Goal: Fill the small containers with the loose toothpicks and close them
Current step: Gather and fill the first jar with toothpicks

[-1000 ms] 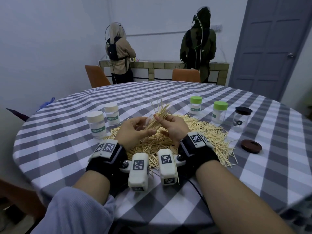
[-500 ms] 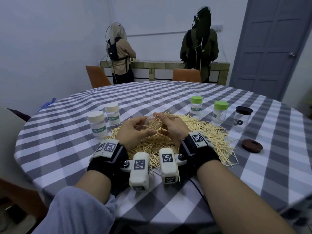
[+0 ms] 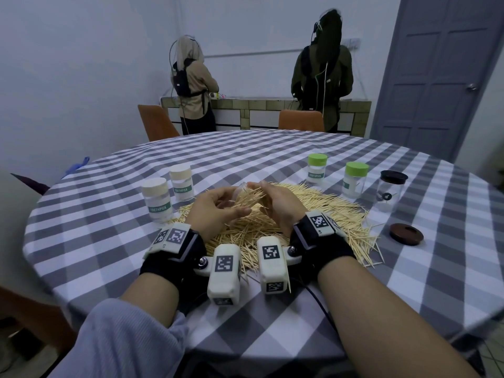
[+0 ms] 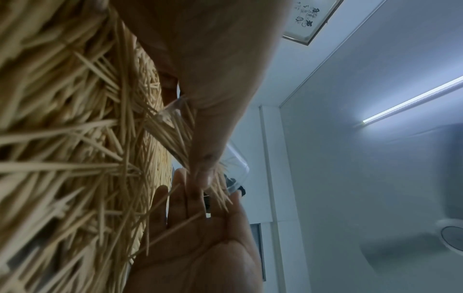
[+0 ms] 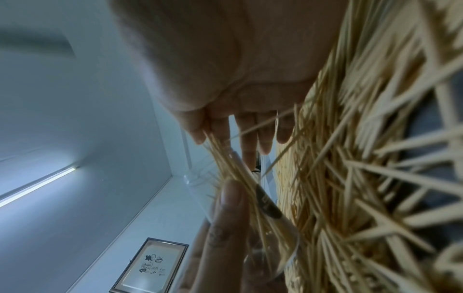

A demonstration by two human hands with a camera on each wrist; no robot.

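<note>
On the left of the checked grey-and-white worktop [image 3: 109, 241] stand two small clear containers with cream lids [image 3: 158, 199], upright and capped, at the left edge of the big pile of loose wooden toothpicks [image 3: 321, 214]. Above the middle of that pile the left hand [image 3: 218, 207] grips an open small clear plastic container [image 3: 241, 190], its fingers and thumb curled round the wall; the container lies tilted, its long axis running left-far to right-near, the mouth turned toward the right hand [image 3: 275, 204]. A bundle of toothpicks [image 3: 251, 199] sits partly in the mouth, lying along that same axis, its free ends fanning toward the right palm. The right hand's fingers are nearly straight and close together, pressed against the bundle's ends; in the left wrist view the thumb of the left hand lies along the container over the bundle. A second ago the bundle stood nearly upright, fanned above both hands; now it is laid down low between them and further inside the container. To the right stand two clear containers with green lids [image 3: 354, 180], then a clear jar with a dark lid [image 3: 390, 190], and nearest, a loose dark brown round lid [image 3: 406, 234] flat on the cloth
</note>
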